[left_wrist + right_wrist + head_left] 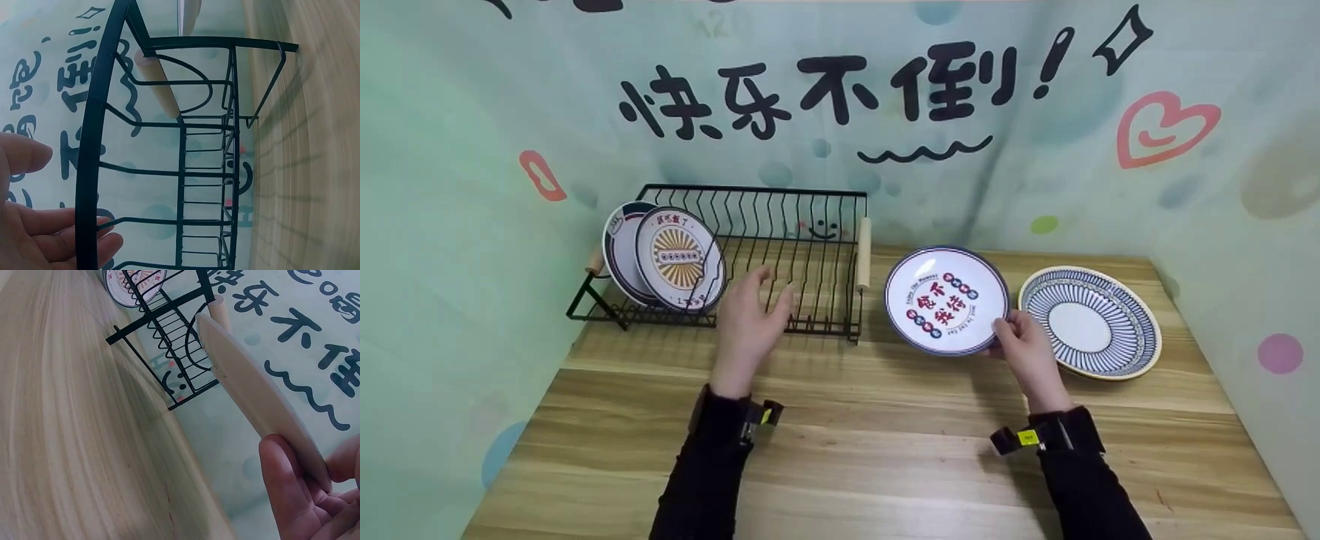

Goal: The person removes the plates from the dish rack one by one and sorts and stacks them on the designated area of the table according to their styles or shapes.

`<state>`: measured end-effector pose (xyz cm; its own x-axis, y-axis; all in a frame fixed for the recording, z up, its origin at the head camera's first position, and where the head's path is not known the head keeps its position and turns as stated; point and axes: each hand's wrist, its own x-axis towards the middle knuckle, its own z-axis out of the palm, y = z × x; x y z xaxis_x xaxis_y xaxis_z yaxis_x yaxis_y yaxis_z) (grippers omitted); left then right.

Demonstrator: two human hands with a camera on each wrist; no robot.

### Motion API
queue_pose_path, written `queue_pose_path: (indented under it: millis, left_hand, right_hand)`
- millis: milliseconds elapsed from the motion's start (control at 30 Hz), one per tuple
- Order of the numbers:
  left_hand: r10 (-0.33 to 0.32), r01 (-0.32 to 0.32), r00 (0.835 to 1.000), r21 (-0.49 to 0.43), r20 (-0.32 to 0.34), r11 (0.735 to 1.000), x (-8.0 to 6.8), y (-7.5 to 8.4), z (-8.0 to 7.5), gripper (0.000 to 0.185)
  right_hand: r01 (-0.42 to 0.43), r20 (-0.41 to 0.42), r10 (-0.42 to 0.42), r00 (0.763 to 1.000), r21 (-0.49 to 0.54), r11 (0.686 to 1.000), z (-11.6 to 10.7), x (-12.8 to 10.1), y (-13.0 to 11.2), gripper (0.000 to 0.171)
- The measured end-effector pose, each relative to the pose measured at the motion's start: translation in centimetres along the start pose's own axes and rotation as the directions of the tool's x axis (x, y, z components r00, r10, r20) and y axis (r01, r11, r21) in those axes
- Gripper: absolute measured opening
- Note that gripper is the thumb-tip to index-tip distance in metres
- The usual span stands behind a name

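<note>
- Right hand (1027, 349) pinches the lower right rim of a white plate (946, 300), thumb on the printed face, fingers behind. Right wrist view confirms it: thumb (287, 484) and fingers clamp the plate edge (253, 391).
- Plate is held up off the table (885, 450), tilted so its face shows to the head camera; blue rim, red and blue characters in the middle. It sits just right of the rack (780, 255), not touching it as far as I can tell.
- Left hand (750, 322) is spread, fingers relaxed and slightly apart, holding nothing. It hovers at the front edge of the rack, near the middle slots. Left wrist view shows the fingers (39, 230) right beside a black wire of the rack (90, 169); contact cannot be told.
- Rack is black wire with wooden handles (863, 253) at the ends, standing at the back left of the table.
- Two plates stand upright in the rack's left slots: a sunburst plate (681, 259) in front, a blue-rimmed one (619, 247) behind it, overlapping.
- A striped plate (1090, 321) lies flat on the table to the right, just beyond the right hand.
- Backdrop (840, 97) carries large black characters and a red heart.
</note>
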<state>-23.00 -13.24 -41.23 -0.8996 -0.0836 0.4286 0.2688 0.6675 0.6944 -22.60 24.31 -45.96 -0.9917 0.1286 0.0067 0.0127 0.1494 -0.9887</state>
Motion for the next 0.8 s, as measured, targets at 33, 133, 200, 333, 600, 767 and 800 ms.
queue_pose_path:
  millis: [33, 133, 200, 333, 600, 767, 800]
  left_hand:
    - [-0.003, 0.003, 1.000, 0.000, -0.001, 1.000, 0.0, 0.0, -0.1, 0.052]
    - [-0.011, 0.011, 1.000, 0.005, -0.006, 1.000, 0.2, -0.3, -0.2, 0.050]
    - [-0.007, 0.007, 1.000, 0.016, -0.020, 1.000, 0.2, -0.5, -0.2, 0.049]
    - [0.015, -0.013, 0.998, 0.049, -0.057, 0.999, 0.3, -0.9, -0.3, 0.050]
    - [-0.016, 0.020, 0.998, 0.069, -0.068, 0.997, 0.5, -1.2, -0.6, 0.054]
    - [-0.013, 0.020, 0.997, 0.089, -0.082, 0.996, 0.6, -1.3, -0.8, 0.050]
    - [-0.015, 0.023, 0.996, 0.091, -0.083, 0.996, 0.6, -1.3, -0.8, 0.049]
  right_hand:
    - [0.000, 0.002, 0.000, 1.000, -0.001, 1.000, 0.0, 0.0, 0.0, 0.029]
    - [0.000, 0.010, 0.000, 1.000, -0.004, 1.000, 0.0, 0.1, 0.1, 0.029]
    - [-0.002, 0.015, 0.002, 1.000, 0.001, 1.000, -0.1, 0.1, 0.2, 0.028]
    - [-0.014, 0.028, 0.014, 1.000, 0.013, 1.000, -0.1, 0.2, 0.3, 0.029]
    - [-0.044, 0.048, 0.045, 0.998, -0.019, 0.999, -0.3, 0.4, 0.8, 0.027]
    - [-0.051, 0.062, 0.053, 0.997, -0.036, 0.998, -0.3, 0.5, 1.0, 0.028]
    - [-0.052, 0.062, 0.054, 0.997, -0.038, 0.998, -0.3, 0.5, 1.1, 0.029]
